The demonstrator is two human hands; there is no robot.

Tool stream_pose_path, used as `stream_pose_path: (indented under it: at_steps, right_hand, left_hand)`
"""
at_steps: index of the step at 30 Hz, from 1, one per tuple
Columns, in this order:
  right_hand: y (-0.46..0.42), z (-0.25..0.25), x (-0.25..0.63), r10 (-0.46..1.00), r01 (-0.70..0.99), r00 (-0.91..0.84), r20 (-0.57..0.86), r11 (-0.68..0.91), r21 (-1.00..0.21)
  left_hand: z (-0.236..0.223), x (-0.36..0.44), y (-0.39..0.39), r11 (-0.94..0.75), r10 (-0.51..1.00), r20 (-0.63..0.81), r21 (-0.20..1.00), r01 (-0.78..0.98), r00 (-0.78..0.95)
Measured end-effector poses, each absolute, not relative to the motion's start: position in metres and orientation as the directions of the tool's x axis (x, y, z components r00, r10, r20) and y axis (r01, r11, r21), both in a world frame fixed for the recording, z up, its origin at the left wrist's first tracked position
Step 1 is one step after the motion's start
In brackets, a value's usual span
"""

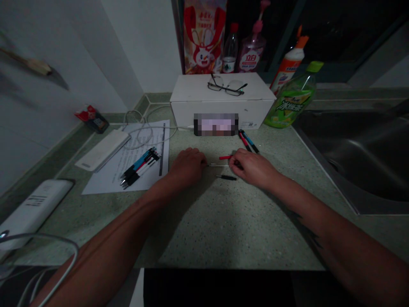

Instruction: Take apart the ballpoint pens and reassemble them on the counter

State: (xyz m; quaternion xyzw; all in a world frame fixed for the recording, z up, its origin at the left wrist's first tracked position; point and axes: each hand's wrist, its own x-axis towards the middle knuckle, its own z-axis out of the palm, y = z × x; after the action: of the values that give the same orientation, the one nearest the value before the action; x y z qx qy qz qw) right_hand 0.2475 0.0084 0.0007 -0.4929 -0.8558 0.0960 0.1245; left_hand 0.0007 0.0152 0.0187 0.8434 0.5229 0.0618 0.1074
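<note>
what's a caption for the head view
Left hand and right hand at a metal pen refill, red pen barrel and black pen piece on green countertop

Left hand (187,167) and right hand (254,169) around a thin pen refill (217,165)

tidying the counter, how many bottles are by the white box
4: a clear, red-capped bottle and a pink bottle behind the white box, a white, orange-topped bottle and a green bottle at its right corner. More may hide behind it.
</note>
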Motion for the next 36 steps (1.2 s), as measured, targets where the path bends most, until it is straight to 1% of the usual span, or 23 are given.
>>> stream_pose_path:
  at_steps: [6, 12, 19, 22, 25, 28, 31, 33, 36]
  right_hand:
    - [0.008, 0.001, 0.248, 0.871, 0.824, -0.481, 0.104, 0.489, -0.287]
    - [0.004, 0.003, 0.242, 0.872, 0.824, -0.481, 0.090, 0.485, -0.292]
    - [0.001, 0.002, 0.237, 0.865, 0.816, -0.495, 0.081, 0.495, -0.300]
    - [0.002, 0.000, 0.237, 0.883, 0.826, -0.456, 0.112, 0.467, -0.317]
    - [0.004, 0.000, 0.237, 0.904, 0.841, -0.384, 0.187, 0.426, -0.333]
    - [0.007, 0.002, 0.236, 0.920, 0.863, -0.332, 0.210, 0.385, -0.325]
    - [0.009, 0.003, 0.237, 0.934, 0.885, -0.318, 0.163, 0.354, -0.302]
    - [0.010, 0.003, 0.238, 0.932, 0.886, -0.331, 0.150, 0.361, -0.289]
    - [0.010, 0.001, 0.239, 0.912, 0.869, -0.373, 0.170, 0.408, -0.279]
  left_hand:
    - [0.019, 0.000, 0.016, -0.438, 0.891, -0.017, 0.233, 0.868, 0.454]
    - [0.015, 0.006, 0.011, -0.434, 0.894, 0.021, 0.290, 0.853, 0.448]
    - [0.014, 0.016, 0.002, -0.427, 0.901, 0.058, 0.293, 0.855, 0.430]
    - [0.013, 0.016, 0.003, -0.424, 0.905, 0.121, 0.314, 0.849, 0.407]
    - [0.009, 0.016, 0.005, -0.419, 0.908, 0.169, 0.353, 0.837, 0.384]
    - [0.005, 0.017, 0.008, -0.414, 0.910, 0.139, 0.377, 0.829, 0.391]
    - [0.005, 0.018, 0.009, -0.421, 0.906, 0.119, 0.376, 0.826, 0.407]
    - [0.006, 0.018, 0.010, -0.417, 0.907, 0.104, 0.375, 0.828, 0.409]
    - [0.008, 0.019, 0.010, -0.406, 0.909, 0.075, 0.371, 0.835, 0.409]
